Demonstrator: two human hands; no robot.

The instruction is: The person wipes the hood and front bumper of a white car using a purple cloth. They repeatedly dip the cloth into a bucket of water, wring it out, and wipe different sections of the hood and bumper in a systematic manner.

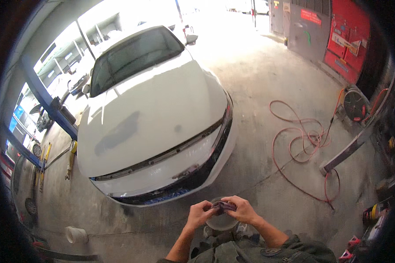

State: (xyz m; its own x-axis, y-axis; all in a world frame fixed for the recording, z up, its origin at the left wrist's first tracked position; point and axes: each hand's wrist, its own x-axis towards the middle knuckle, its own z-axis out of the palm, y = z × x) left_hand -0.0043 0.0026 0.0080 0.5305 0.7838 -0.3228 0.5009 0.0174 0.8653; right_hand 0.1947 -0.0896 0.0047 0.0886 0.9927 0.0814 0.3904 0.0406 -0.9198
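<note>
In front of my body, my left hand (199, 214) and my right hand (242, 211) pinch a small dark maroon folded sheet (221, 206), which looks like sandpaper. Fingers and thumbs of both hands close on it from either side. Directly under the hands is a round pale bucket (221, 225), partly hidden by them. Beyond stands a white car (162, 118), its front end toward me. Its hood carries a large grey patch (117, 133) and a small round grey spot (177, 128).
A red hose (274, 149) lies in loops on the concrete floor at the right, by a hose reel (357, 105). A white bucket (76, 235) lies at the lower left. Blue lift posts (48, 101) stand left of the car; a red cabinet (344, 39) stands far right.
</note>
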